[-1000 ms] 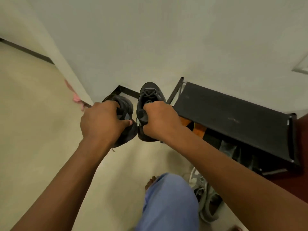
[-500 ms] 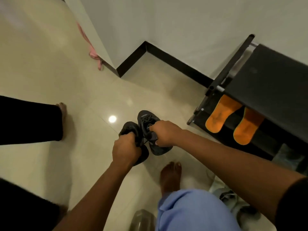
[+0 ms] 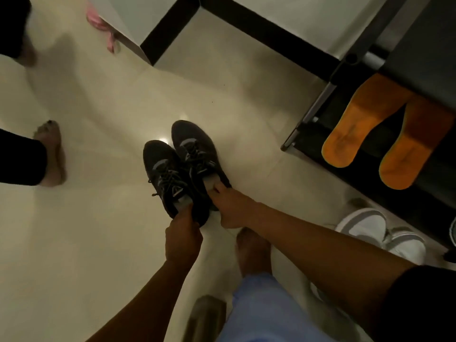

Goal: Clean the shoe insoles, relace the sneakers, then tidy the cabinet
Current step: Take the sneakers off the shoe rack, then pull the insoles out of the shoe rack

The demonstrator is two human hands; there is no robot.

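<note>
Two black laced sneakers lie side by side on the pale tiled floor, toes pointing away from me. My left hand (image 3: 183, 239) grips the heel of the left sneaker (image 3: 164, 174). My right hand (image 3: 230, 206) has its fingers at the heel opening of the right sneaker (image 3: 193, 150). Two orange insoles (image 3: 350, 129) lie on a lower shelf of the black shoe rack (image 3: 417, 60) at the right.
A white and grey pair of sneakers (image 3: 380, 233) sits on the floor in front of the rack. My bare foot (image 3: 254, 250) stands just behind the black pair. Another person's bare foot (image 3: 50, 154) is at the left. A pink item (image 3: 98, 23) lies by the wall corner.
Both hands have lowered the black sneakers from beside the rack top down to the floor. The view has tilted downward, bringing the insoles and the white sneakers into sight.
</note>
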